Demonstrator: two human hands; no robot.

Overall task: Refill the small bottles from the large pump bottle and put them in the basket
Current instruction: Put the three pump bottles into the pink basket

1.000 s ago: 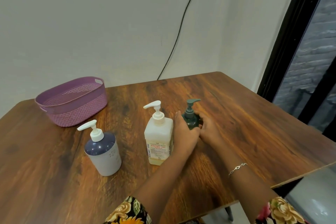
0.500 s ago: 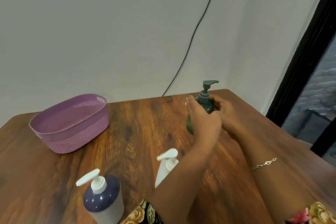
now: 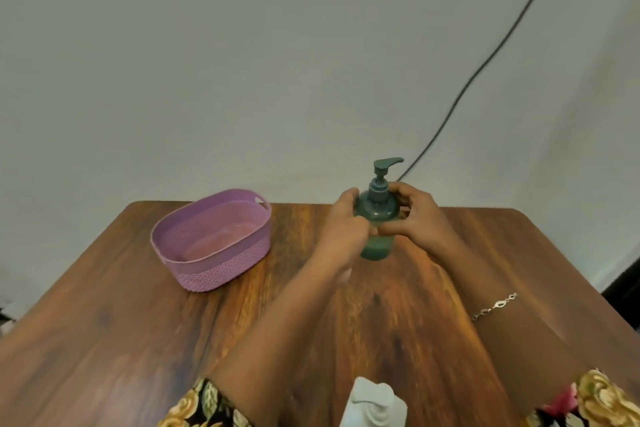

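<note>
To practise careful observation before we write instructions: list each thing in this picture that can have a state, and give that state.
Green pump bottle: upright, pump top on, held by both hands.
Left hand: grips the bottle's body.
Right hand: grips its shoulder.
Purple basket: upright, no bottle inside.
White pump bottle: at picture's edge, pump on.

One wide-angle head-worn camera is looking forward and down across the table (image 3: 104,340) from its near side, facing the pale wall (image 3: 242,62) filling the upper half. It is sitting close: forearms are showing from the bottom edge, the left hand (image 3: 343,229) and right hand (image 3: 415,218) are holding the green pump bottle (image 3: 375,211) near centre, and a white pump head (image 3: 372,402) is getting cropped at the bottom.
</note>
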